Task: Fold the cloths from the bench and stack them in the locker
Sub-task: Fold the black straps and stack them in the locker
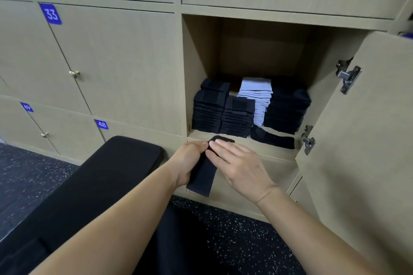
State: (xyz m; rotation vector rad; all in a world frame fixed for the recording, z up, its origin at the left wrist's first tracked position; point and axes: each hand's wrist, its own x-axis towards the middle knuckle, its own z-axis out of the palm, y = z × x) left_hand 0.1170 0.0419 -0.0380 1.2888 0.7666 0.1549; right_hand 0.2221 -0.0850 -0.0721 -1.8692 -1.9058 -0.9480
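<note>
A folded black cloth [204,174] hangs in front of the open locker [201,51], just below its floor edge. My left hand [190,161] grips the cloth from the left side. My right hand [239,167] lies flat over its upper right part, fingers together. Inside the locker stand stacks of folded cloths: two black stacks [221,111] on the left, a light blue stack [257,98] in the middle, a black stack [287,109] on the right. A single black cloth [272,138] lies at the locker's front right.
The locker door [362,129] stands open to the right, hinges showing. A black padded bench [93,185] runs from lower left toward the lockers. Closed lockers numbered 33 [51,14] and 48 [101,124] are at left. The floor is dark and speckled.
</note>
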